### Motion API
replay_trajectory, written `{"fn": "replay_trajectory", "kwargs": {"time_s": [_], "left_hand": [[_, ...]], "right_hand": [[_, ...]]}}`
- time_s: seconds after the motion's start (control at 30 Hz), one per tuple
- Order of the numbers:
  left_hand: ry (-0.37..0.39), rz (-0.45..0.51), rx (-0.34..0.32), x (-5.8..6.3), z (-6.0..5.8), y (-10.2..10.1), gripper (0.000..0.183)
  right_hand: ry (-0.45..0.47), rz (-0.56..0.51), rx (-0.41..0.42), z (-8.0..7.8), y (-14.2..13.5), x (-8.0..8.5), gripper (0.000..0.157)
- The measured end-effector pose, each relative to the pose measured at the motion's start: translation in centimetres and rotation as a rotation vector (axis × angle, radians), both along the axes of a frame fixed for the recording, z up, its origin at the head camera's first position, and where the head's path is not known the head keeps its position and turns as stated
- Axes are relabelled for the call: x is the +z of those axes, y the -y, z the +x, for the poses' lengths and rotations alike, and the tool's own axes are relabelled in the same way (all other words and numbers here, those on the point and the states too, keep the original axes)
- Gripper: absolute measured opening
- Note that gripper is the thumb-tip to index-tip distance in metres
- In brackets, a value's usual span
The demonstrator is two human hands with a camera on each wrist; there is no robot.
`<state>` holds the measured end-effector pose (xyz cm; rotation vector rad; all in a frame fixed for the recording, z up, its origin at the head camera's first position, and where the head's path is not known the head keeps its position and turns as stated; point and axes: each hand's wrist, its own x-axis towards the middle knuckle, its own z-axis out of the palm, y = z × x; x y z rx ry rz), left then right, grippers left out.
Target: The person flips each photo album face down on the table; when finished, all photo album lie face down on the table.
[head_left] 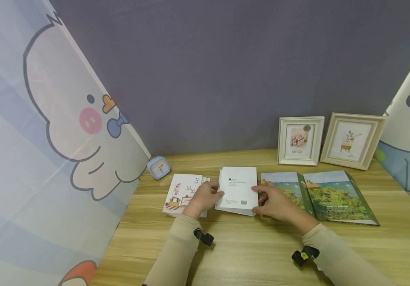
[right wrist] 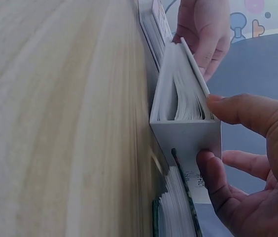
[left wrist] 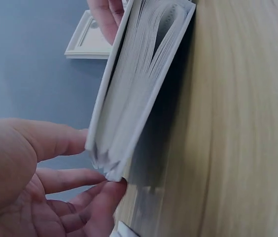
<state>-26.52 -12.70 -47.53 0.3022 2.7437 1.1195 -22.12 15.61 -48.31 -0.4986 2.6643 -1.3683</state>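
A white photo album (head_left: pixel 238 184) lies with its printed, barcoded cover facing up, between both hands in the head view. My left hand (head_left: pixel 205 195) pinches its left edge, thumb on the upper cover and fingertips at the lower cover's edge. At the spine side, my right hand (head_left: pixel 275 201) grips the album, thumb on top and fingers against the spine (right wrist: pixel 183 140). Its page edges (left wrist: pixel 139 89) show in the left wrist view, with a loop-shaped gap among the sheets. That view shows the album tilted; how much of it touches the table cannot be told.
Another white album (head_left: pixel 179 192) with a drawn room on its cover lies left. Two green landscape-covered albums (head_left: pixel 287 184) (head_left: pixel 337 194) lie right. Behind them stand two picture frames (head_left: pixel 300 161) (head_left: pixel 364 165). A blue clock (head_left: pixel 159 167) sits at the table's back left, near the curtain (head_left: pixel 205 79).
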Motion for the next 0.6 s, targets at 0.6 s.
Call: {"fn": "replay_trajectory", "kwargs": {"time_s": [0.6], "left_hand": [[-0.016,-0.095,-0.09,-0.9,0.3,-1.5,0.049]], "right_hand": [[0.004,0.002,0.035,-0.1,-1.1,0.9,0.077]]}}
